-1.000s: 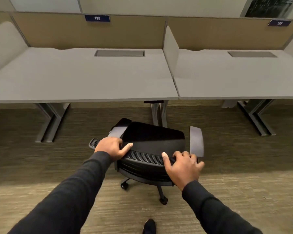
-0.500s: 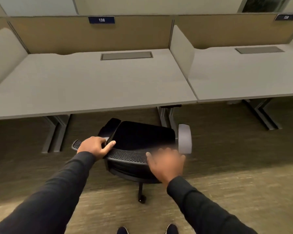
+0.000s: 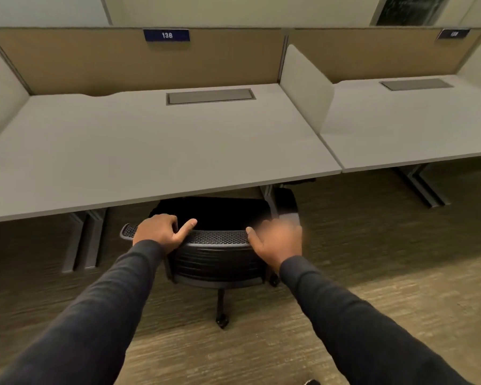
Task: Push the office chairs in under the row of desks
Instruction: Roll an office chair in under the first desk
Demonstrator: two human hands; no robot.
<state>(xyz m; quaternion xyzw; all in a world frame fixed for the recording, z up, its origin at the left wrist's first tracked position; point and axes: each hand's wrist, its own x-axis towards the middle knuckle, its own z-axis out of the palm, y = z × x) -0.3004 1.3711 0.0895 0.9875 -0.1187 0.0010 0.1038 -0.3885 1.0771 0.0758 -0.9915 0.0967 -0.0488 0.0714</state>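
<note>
A black office chair (image 3: 220,237) with a mesh backrest stands half under the grey desk (image 3: 150,151) labelled 138. The seat's front part is hidden beneath the desktop. My left hand (image 3: 159,232) grips the left end of the backrest's top rim, fingers curled over it and thumb lying along the mesh. Over the right end of the rim is my right hand (image 3: 278,240), blurred, with its thumb on the near side and its fingers over the top. The chair's right armrest (image 3: 288,201) sits just under the desk edge, close to a desk leg.
A second grey desk (image 3: 400,126) adjoins on the right behind a low white divider (image 3: 303,79). Metal desk legs stand at the left (image 3: 86,240) and at the right (image 3: 419,187). One chair caster (image 3: 222,320) rests on the striped carpet.
The chair has rolled forward and left, from open floor between the two desks to under desk 138. Both hands travelled with the backrest, and I stepped closer.
</note>
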